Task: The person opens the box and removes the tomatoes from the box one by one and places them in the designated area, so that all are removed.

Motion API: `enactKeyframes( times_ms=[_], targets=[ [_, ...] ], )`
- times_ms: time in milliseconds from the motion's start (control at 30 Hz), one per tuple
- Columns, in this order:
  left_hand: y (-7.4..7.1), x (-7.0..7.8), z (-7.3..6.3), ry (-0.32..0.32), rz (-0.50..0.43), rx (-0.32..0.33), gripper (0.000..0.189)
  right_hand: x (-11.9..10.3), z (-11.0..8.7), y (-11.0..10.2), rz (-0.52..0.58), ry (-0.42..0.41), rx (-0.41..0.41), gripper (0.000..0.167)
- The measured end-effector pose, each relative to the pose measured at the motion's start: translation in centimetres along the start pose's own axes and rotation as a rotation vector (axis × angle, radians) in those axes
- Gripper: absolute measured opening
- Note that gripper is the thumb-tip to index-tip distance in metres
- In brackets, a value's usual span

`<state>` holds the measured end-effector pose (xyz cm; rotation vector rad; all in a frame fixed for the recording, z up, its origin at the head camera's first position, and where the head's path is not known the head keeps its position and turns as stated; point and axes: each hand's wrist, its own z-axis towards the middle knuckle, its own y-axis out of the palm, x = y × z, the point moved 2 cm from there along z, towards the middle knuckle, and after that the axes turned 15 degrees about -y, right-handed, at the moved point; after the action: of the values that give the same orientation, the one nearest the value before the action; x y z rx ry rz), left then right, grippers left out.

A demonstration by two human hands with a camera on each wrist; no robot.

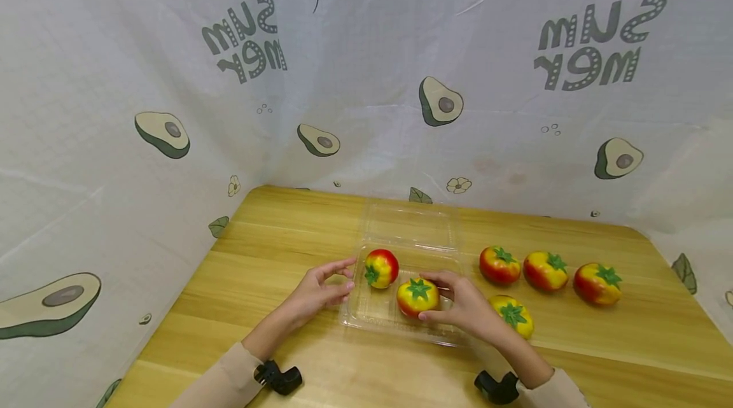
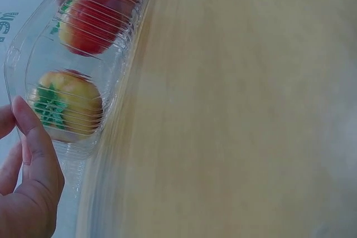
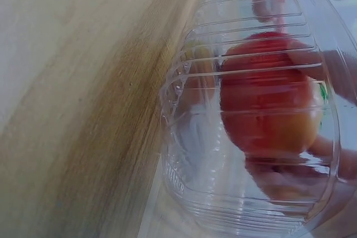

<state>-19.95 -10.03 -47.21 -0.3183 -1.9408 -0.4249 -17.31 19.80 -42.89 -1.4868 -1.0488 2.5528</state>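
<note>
A clear plastic clamshell box [image 1: 372,326] lies with its lid [image 1: 409,225] folded back. On the left inside it sits a red-and-yellow tomato [image 1: 382,268] with a green leafy top, turned toward the left. My right hand [image 1: 458,301] holds a second tomato [image 1: 418,298] over the box's right half, thumb at its front and fingers behind. Through the ribbed wall, the right wrist view shows this tomato [image 3: 268,96] between the fingers. At the box's left edge is my left hand [image 1: 321,290], thumb and fingers apart; its fingertips meet the rim in the left wrist view.
To the right of the box, three tomatoes stand in a row: left [image 1: 500,265], middle [image 1: 546,270] and right [image 1: 597,284]. Another tomato [image 1: 513,317] lies nearer, partly behind my right wrist. A printed white curtain [image 1: 366,90] borders the wooden table [image 1: 275,236] behind.
</note>
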Motion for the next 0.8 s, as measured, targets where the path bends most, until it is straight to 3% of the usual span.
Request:
enactKeyframes(
  times_ms=[300, 800],
  targets=[
    [-0.13, -0.04, 0.02, 0.003, 0.002, 0.000, 0.057, -0.44, 0.08, -0.06, 0.001, -0.034, 0.051, 0.064],
    [-0.12, 0.00, -0.06, 0.007, 0.012, 0.011, 0.056, -0.94, -0.76, -0.66, 0.000, 0.007, 0.147, 0.062]
  ],
)
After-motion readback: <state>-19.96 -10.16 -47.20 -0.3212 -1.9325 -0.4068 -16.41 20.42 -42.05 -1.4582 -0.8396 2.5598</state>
